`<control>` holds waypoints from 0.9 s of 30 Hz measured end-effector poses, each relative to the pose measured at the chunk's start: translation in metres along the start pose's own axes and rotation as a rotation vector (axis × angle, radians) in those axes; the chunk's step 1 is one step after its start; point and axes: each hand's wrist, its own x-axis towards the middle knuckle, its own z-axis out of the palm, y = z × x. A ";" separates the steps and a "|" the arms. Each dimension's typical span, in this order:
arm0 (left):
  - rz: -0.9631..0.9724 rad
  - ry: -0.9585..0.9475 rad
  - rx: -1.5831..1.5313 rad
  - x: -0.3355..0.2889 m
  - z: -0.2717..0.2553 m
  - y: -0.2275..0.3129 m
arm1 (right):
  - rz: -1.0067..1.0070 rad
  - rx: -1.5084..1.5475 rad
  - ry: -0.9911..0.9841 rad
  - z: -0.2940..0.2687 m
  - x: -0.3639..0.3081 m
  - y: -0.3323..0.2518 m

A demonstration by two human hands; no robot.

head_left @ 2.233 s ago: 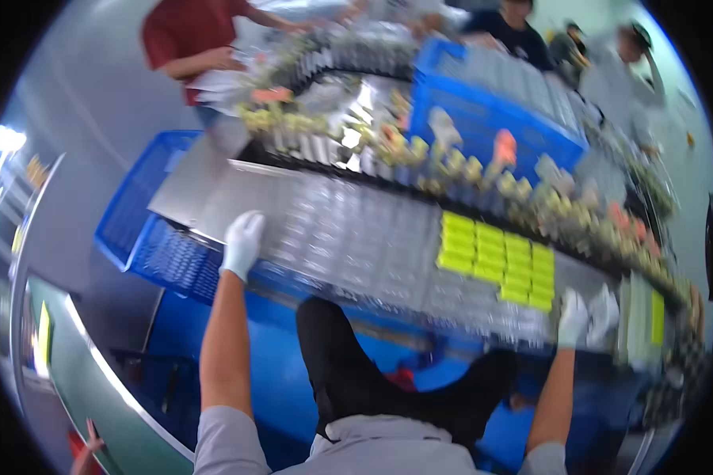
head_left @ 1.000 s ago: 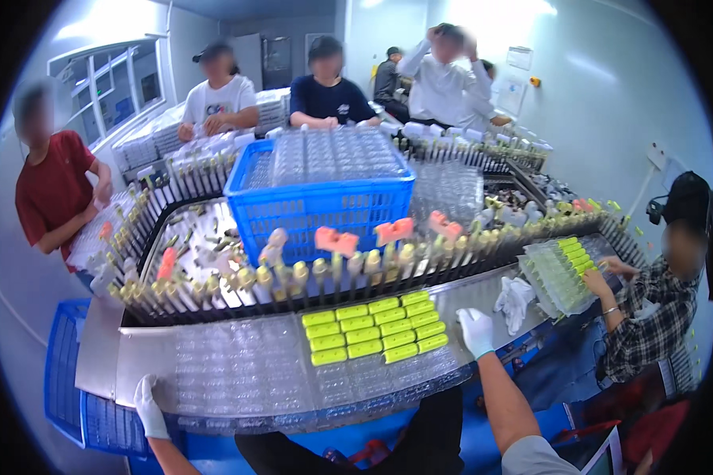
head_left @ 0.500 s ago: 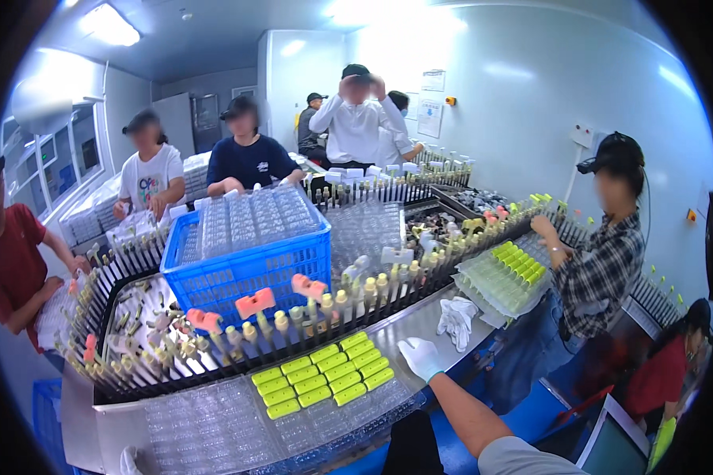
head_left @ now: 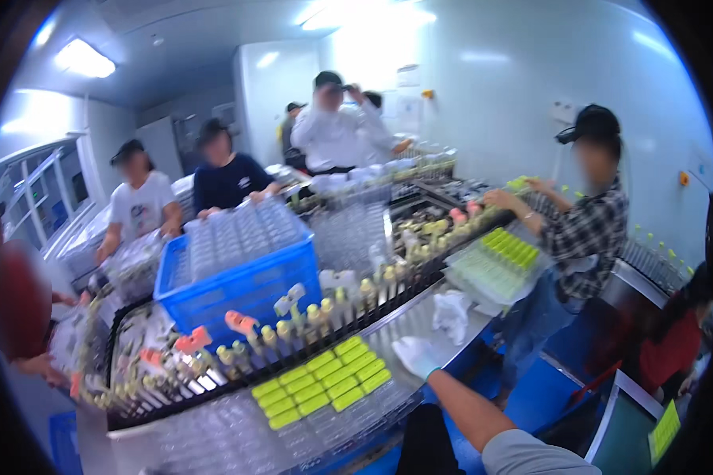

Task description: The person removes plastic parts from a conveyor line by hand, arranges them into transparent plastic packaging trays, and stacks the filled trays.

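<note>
On the metal worktop (head_left: 408, 323), the gloved right hand (head_left: 416, 356) lies nearly flat, nothing visibly gripped, seemingly braced beside neon-yellow blocks (head_left: 313, 390) that sit in rows, apparently to fit the clear blister tray (head_left: 222, 431), while the left hand, out of view, cannot be judged.

My right hand (head_left: 417, 356) wears matt white cloth; I see smooth, shiny metal worktop (head_left: 408, 321) around it, glossy clear plastic trays (head_left: 206, 439) and smooth plastic pieces (head_left: 321, 382) to its left.
</note>
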 end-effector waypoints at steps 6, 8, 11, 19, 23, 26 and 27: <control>0.151 0.089 0.152 -0.004 -0.003 -0.006 | -0.210 -0.299 0.038 0.002 0.011 0.015; 0.171 0.074 0.211 0.005 -0.010 -0.011 | -0.309 -0.207 0.082 0.006 0.013 0.027; 0.164 0.073 0.099 0.001 -0.003 -0.004 | -0.083 0.355 0.042 -0.004 0.006 0.016; 0.110 0.136 0.026 -0.008 -0.019 -0.011 | -0.091 0.317 0.051 0.021 0.011 0.019; 0.136 0.120 0.070 -0.009 -0.011 -0.005 | -0.074 0.284 0.025 0.001 0.005 0.001; 0.145 0.114 0.083 -0.009 0.000 -0.001 | -0.265 0.042 0.091 0.004 0.010 0.027; 0.185 0.111 0.117 -0.010 0.001 0.001 | -0.172 0.078 0.079 -0.002 0.005 0.013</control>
